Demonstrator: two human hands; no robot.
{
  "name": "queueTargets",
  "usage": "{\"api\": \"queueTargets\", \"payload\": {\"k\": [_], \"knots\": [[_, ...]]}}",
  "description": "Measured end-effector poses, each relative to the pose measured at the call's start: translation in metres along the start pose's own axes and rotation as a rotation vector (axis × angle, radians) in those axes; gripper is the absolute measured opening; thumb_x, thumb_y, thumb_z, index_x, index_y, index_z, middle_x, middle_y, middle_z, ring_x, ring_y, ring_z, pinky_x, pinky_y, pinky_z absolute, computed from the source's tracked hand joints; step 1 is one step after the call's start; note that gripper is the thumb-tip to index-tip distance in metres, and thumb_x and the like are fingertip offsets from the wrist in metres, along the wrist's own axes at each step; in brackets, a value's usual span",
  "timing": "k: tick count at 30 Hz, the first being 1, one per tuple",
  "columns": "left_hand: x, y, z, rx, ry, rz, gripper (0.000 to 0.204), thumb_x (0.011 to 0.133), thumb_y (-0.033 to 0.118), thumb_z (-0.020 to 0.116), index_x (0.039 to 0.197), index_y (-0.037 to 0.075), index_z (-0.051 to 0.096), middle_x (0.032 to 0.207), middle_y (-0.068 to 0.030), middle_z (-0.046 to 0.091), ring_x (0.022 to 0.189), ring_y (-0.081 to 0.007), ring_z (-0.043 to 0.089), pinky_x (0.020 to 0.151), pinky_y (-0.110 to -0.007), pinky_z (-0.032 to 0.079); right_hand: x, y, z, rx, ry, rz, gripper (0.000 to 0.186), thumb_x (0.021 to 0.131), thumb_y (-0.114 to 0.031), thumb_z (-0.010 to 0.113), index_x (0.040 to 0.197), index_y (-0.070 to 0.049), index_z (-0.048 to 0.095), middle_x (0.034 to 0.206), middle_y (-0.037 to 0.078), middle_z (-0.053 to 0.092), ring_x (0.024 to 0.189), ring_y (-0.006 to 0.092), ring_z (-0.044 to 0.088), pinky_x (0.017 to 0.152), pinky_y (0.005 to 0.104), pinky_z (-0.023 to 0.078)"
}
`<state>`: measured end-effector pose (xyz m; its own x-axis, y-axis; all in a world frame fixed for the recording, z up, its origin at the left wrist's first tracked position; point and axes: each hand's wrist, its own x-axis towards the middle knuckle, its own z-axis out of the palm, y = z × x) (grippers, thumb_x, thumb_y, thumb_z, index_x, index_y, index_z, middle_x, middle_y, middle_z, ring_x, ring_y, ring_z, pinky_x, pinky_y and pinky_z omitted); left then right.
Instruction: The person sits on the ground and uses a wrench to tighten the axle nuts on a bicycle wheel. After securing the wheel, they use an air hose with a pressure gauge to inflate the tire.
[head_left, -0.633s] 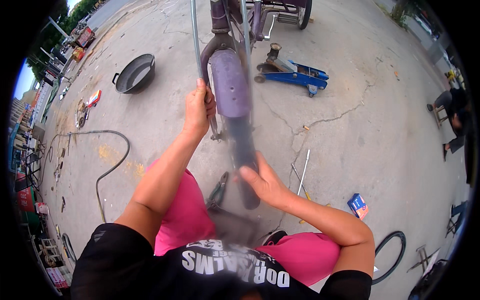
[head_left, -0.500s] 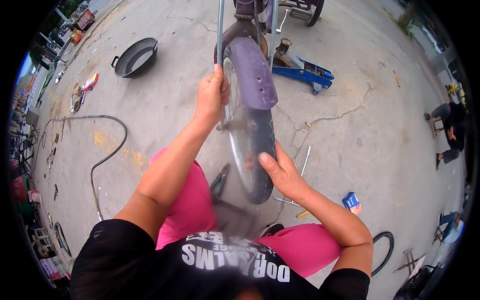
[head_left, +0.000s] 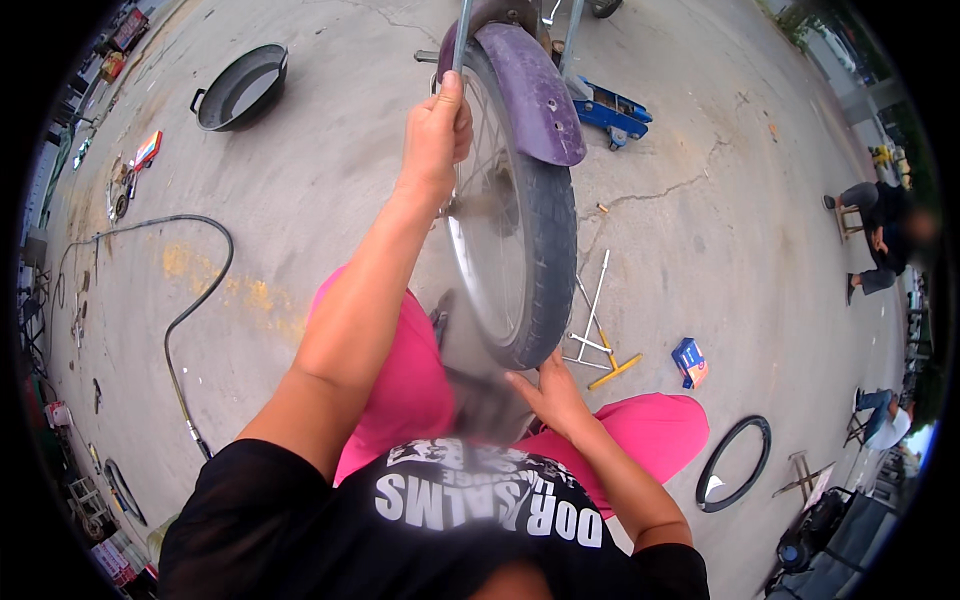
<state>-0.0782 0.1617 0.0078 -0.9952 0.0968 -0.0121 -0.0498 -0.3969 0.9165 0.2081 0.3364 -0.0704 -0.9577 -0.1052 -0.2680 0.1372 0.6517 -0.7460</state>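
Observation:
A spoked wheel with a black tyre (head_left: pixel 553 265) stands in front of me under a scuffed purple mudguard (head_left: pixel 535 95). My left hand (head_left: pixel 437 140) is wrapped around a thin metal rod (head_left: pixel 463 38) beside the wheel, thumb up along it. Down at the tyre's near lower edge is my right hand (head_left: pixel 556 398), its thumb spread away from the fingers. Its fingertips are at the tyre's underside and partly hidden, so firm contact is hard to tell. The wheel's spokes and hub (head_left: pixel 503 185) look slightly smeared.
A blue floor jack (head_left: pixel 612 112) sits beyond the wheel. Right of the tyre lie T-handled wrenches (head_left: pixel 600 310), a blue box (head_left: pixel 689 362) and a loose tyre (head_left: pixel 735 465). Left are a black basin (head_left: pixel 243 88) and a hose (head_left: pixel 205 300). A seated person (head_left: pixel 880 235) is far right.
My right hand has slid from the tyre's right side down to its lower edge. The wheel and mudguard now sit turned slightly to the right. My left hand keeps its hold on the rod.

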Motion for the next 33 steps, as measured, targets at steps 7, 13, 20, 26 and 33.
{"api": "queueTargets", "payload": {"k": [7, 13, 20, 26, 33], "knots": [[-0.005, -0.007, 0.01, -0.066, -0.058, -0.013, 0.054, 0.096, 0.05, 0.048, 0.06, 0.012, 0.035, 0.052, 0.0049, 0.028, 0.042, -0.0059, 0.021, 0.039, -0.024, 0.015, -0.017, 0.015, -0.039, -0.536, -0.338, 0.157, 0.044, 0.085, -0.034, 0.065, 0.109, 0.002, 0.058, 0.106, 0.019, 0.06, 0.1, 0.0375, 0.059, 0.083, 0.0452, 0.049], [0.0, -0.001, -0.001, -0.052, -0.062, 0.02, 0.054, 0.097, 0.05, 0.045, 0.061, 0.012, 0.034, 0.052, 0.0036, 0.027, 0.042, -0.0072, 0.02, 0.039, -0.025, 0.016, 0.009, 0.017, -0.107, -0.532, -0.138, 0.223, 0.036, 0.086, -0.029, 0.063, 0.099, 0.004, 0.062, 0.093, 0.022, 0.064, 0.089, 0.0367, 0.063, 0.078, 0.0442, 0.05], [0.002, 0.001, -0.006, -0.021, -0.11, -0.02, 0.055, 0.099, 0.053, 0.035, 0.064, 0.011, 0.035, 0.052, 0.0033, 0.021, 0.044, -0.0092, 0.016, 0.043, -0.027, 0.018, 0.034, 0.052, -0.112, -0.218, 0.231, 0.289, 0.028, 0.09, -0.019, 0.052, 0.106, 0.003, 0.059, 0.098, 0.024, 0.065, 0.093, 0.0399, 0.062, 0.079, 0.0479, 0.048], [-0.002, 0.002, 0.001, -0.044, -0.122, -0.025, 0.054, 0.098, 0.053, 0.039, 0.064, 0.01, 0.035, 0.053, 0.0031, 0.021, 0.045, -0.0095, 0.017, 0.044, -0.027, 0.017, 0.045, 0.066, -0.128, -0.356, 0.287, 0.412, 0.029, 0.092, -0.022, 0.049, 0.102, 0.001, 0.062, 0.093, 0.023, 0.066, 0.092, 0.0409, 0.062, 0.079, 0.0471, 0.048], [0.003, -0.011, -0.002, -0.065, -0.151, -0.042, 0.053, 0.098, 0.051, 0.04, 0.064, 0.011, 0.035, 0.051, 0.0031, 0.021, 0.045, -0.0088, 0.016, 0.044, -0.027, 0.016, 0.057, 0.061, -0.105, -0.365, 0.383, 0.232, 0.019, 0.088, -0.015, 0.051, 0.09, 0.001, 0.061, 0.083, 0.023, 0.065, 0.078, 0.0394, 0.064, 0.067, 0.0492, 0.05]]}}
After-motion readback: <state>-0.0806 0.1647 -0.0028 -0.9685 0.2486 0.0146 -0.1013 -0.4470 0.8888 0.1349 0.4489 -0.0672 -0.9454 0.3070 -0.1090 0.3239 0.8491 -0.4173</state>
